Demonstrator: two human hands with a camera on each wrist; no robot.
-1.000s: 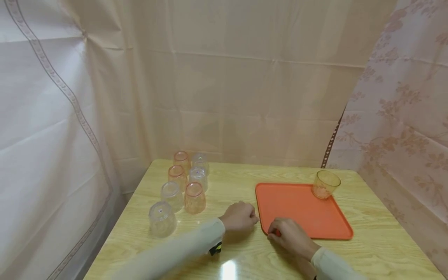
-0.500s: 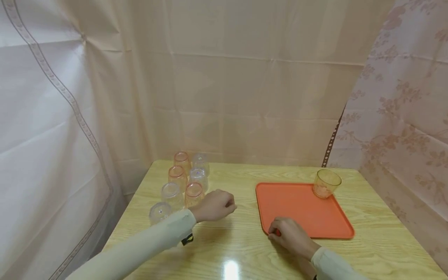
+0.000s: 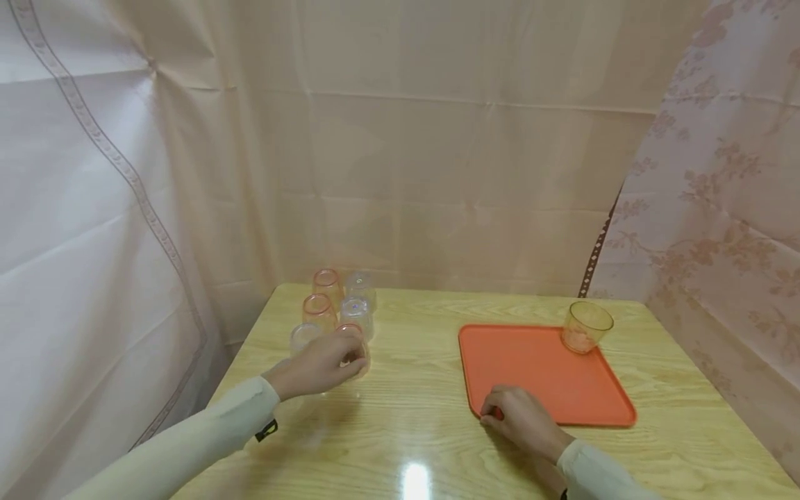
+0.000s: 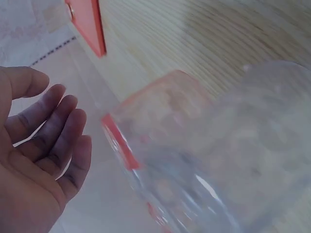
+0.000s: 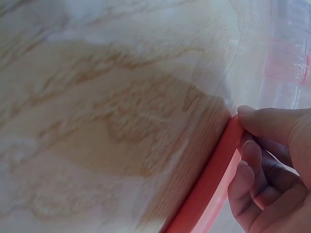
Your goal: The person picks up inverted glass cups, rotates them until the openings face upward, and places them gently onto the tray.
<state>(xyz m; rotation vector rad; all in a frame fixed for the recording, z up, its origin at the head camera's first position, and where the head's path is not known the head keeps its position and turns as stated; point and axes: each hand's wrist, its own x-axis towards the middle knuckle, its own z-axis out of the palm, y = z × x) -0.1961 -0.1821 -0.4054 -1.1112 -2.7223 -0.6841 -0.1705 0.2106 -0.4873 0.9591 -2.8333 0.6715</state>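
Note:
My left hand (image 3: 319, 364) hovers over the near end of a group of upside-down plastic cups at the left. In the left wrist view its fingers (image 4: 73, 160) are loosely bent and hold nothing. Just beside them stand a clear cup (image 4: 272, 141) and a pinkish-red one (image 4: 165, 99), both blurred. The head view shows that near reddish cup (image 3: 360, 337) partly behind the hand. With thumb and fingers, my right hand (image 3: 521, 420) pinches the near left corner of a flat red tray (image 3: 531, 368). The tray's rim (image 5: 214, 170) shows under the thumb in the right wrist view.
A yellow see-through cup (image 3: 587, 330) stands upright at the tray's far right corner. More reddish cups (image 3: 327, 283) and clear cups (image 3: 357, 318) stand farther back on the wooden table (image 3: 400, 410). Curtains (image 3: 437, 173) hang behind the table.
My left hand has moved left, from beside the tray to the near cups, where it now covers some of them. The right hand has stayed at the tray's corner.

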